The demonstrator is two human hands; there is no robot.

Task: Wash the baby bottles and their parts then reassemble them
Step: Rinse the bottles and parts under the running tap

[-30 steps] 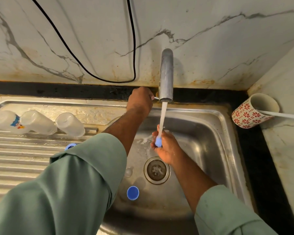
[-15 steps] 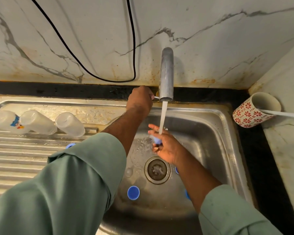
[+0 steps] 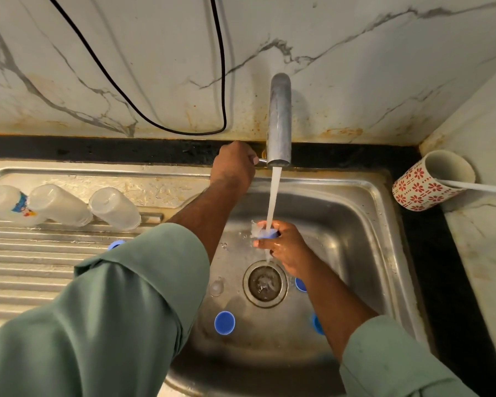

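Water runs from the steel tap (image 3: 279,121) into the sink (image 3: 364,224). My right hand (image 3: 287,247) holds a blue bottle ring with a clear teat (image 3: 265,232) under the stream. My left hand (image 3: 235,164) grips the tap's small handle at the spout's base. Three clear bottles (image 3: 59,204) lie side by side at the back of the draining board. A blue cap (image 3: 224,322) and a clear teat (image 3: 216,287) lie on the sink floor; two more blue parts (image 3: 299,284) peek out from under my right forearm.
A red-flowered mug (image 3: 424,184) holding a white handle leans in the right corner of the black counter. A black cable (image 3: 181,130) hangs down the marble wall. The ribbed draining board (image 3: 26,262) runs left; a blue piece (image 3: 115,243) shows beside my left sleeve.
My right hand has turned and shifted the blue ring with its teat under the stream. My left hand has stayed on the tap handle.
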